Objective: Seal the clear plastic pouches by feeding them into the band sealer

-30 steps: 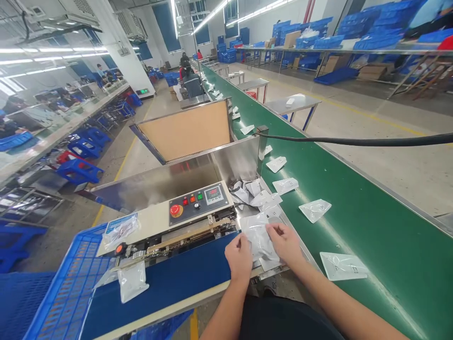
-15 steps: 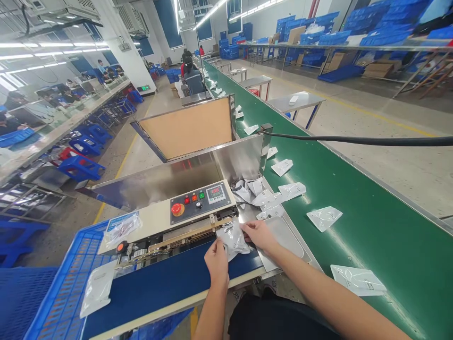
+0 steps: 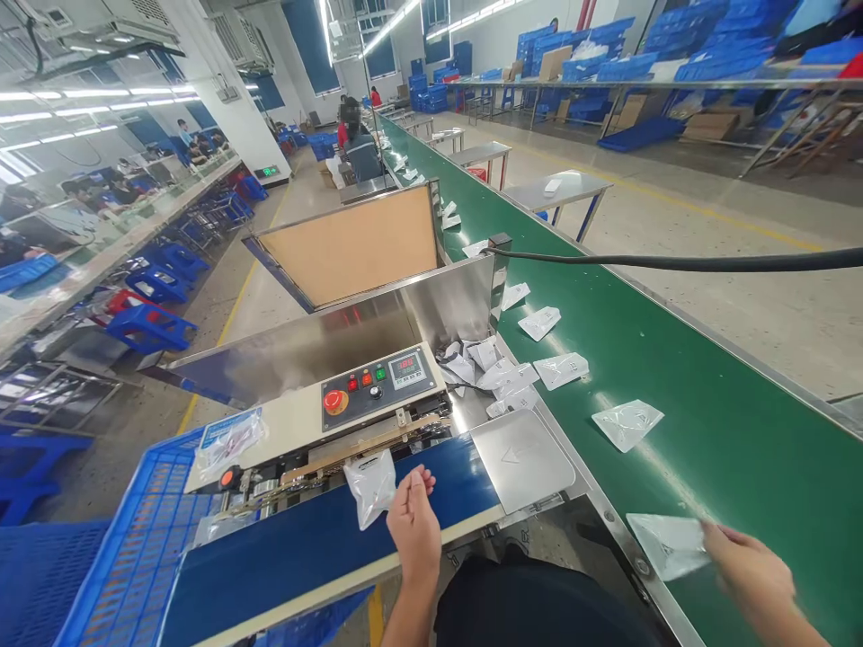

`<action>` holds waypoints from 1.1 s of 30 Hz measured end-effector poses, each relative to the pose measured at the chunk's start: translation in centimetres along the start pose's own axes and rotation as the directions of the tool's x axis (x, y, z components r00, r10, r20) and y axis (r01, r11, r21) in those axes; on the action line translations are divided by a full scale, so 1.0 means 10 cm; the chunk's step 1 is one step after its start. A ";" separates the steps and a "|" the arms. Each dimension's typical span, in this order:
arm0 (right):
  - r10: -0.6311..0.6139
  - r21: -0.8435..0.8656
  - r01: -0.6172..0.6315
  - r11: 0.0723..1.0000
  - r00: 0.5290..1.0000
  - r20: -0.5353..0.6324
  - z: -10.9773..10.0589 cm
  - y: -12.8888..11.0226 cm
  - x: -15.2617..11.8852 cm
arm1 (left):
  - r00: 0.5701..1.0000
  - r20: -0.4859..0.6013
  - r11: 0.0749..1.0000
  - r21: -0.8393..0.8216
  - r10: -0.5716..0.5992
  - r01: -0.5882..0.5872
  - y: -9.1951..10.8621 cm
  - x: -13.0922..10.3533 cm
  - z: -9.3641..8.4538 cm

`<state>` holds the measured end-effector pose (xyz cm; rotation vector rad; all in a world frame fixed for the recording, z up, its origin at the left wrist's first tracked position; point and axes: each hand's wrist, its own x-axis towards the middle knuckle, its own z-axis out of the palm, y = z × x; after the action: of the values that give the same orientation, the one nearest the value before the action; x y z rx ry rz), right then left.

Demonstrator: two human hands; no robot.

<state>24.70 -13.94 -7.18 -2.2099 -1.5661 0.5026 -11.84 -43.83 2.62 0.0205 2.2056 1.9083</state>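
The right hand (image 3: 751, 575) sits low at the frame's corner, its wrist cut off, fingertips pinching the near edge of a clear flat plastic pouch (image 3: 664, 542) on the green conveyor belt (image 3: 707, 449). The left hand (image 3: 414, 530) is loosely open, grasping nothing, fingertips just beside a second clear plastic pouch (image 3: 369, 485). That one lies slightly crumpled on the dark blue sealer belt (image 3: 303, 548), top edge under the machine's rail. Bare belt stretches leftward.

A blue feed belt (image 3: 303, 548) carries one clear pouch (image 3: 370, 485) beside the sealer. The green conveyor (image 3: 674, 377) bears scattered clear pouches (image 3: 627, 422). More pouches are heaped on the steel tray (image 3: 522, 458).
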 end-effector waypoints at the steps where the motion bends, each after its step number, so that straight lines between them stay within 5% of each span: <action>1: 0.040 0.032 -0.041 0.999 0.998 0.043 -0.02 -0.13 -0.05 | 0.998 0.058 0.999 0.011 0.029 -0.030 0.03 -0.03 0.10; 3: 0.002 0.138 -0.015 0.990 0.996 0.093 -0.09 -0.51 -0.18 | 0.968 0.222 0.991 0.047 0.114 -0.128 0.08 -0.10 0.33; 5: -0.234 0.265 0.217 0.939 0.972 0.034 -0.18 -0.96 -0.34 | 0.886 0.406 0.959 0.070 0.224 -0.274 0.15 -0.18 0.56; 9: -0.687 0.427 0.636 0.643 0.725 -0.046 -0.41 -1.77 -0.79 | 0.703 0.589 0.862 0.024 0.398 -0.507 0.33 -0.30 1.00; 12: -0.830 0.596 0.645 0.478 0.555 0.065 -0.49 -2.16 -1.14 | 0.652 0.604 0.825 -0.016 0.458 -0.565 0.43 -0.30 1.15; 15: -0.816 0.772 0.428 0.470 0.544 0.195 -0.42 -2.30 -1.37 | 0.691 0.572 0.849 -0.018 0.442 -0.528 0.46 -0.26 1.06; 18: -0.760 0.852 0.181 0.491 0.568 0.317 -0.25 -2.23 -1.47 | 0.802 0.490 0.911 0.036 0.341 -0.410 0.40 -0.28 0.86; 23: -0.755 0.763 0.154 0.628 0.360 0.548 -0.01 -2.08 -1.65 | 0.881 0.422 0.962 0.067 0.213 -0.264 0.17 -0.33 0.69; 26: -0.672 0.708 0.125 0.695 0.463 0.578 0.15 -2.13 -1.72 | 0.943 0.326 0.991 0.089 0.066 -0.100 0.01 -0.20 0.75; 29: -0.519 0.648 -0.031 0.761 0.571 0.636 0.38 -2.28 -1.70 | 0.970 0.191 0.989 0.039 -0.150 0.145 -0.11 0.02 0.85; 33: -0.451 0.622 -0.151 0.768 0.562 0.693 0.70 -2.49 -1.73 | 0.965 0.111 0.969 -0.048 -0.236 0.243 -0.18 0.26 0.87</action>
<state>-4.38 -22.07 0.50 -1.2734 -1.5837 1.9073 -12.61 -35.16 -0.68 -0.1466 1.9801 1.7984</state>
